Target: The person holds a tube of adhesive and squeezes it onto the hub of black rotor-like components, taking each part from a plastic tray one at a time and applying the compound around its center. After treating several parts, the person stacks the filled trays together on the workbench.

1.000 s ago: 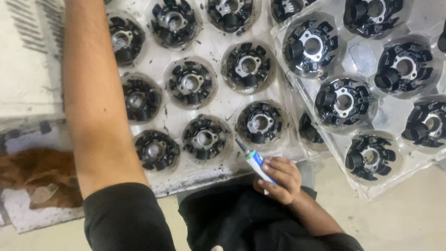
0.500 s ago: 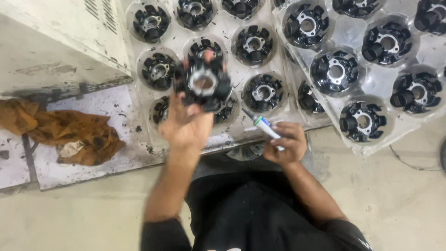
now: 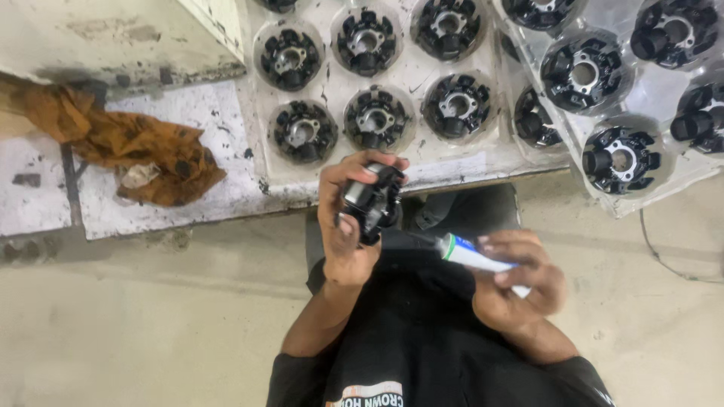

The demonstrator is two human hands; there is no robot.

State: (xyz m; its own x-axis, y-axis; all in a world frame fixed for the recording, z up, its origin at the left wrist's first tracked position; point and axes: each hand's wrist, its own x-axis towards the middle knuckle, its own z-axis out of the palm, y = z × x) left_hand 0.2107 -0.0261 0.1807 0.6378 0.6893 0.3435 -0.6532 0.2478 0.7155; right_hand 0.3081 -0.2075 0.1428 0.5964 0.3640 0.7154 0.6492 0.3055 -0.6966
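left hand [image 3: 345, 226] has its grip clamped round a black round part [image 3: 371, 203], just below the white tray [image 3: 422, 162]; right hand [image 3: 516, 283] is closed on a white tube [image 3: 475, 256], nozzle pointing at that part; tray pockets hold more black parts; clear tray [image 3: 641, 192] right of it too

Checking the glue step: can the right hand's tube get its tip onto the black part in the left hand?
Probably yes: the right hand aims the tube at the black part in the left hand, nothing between.
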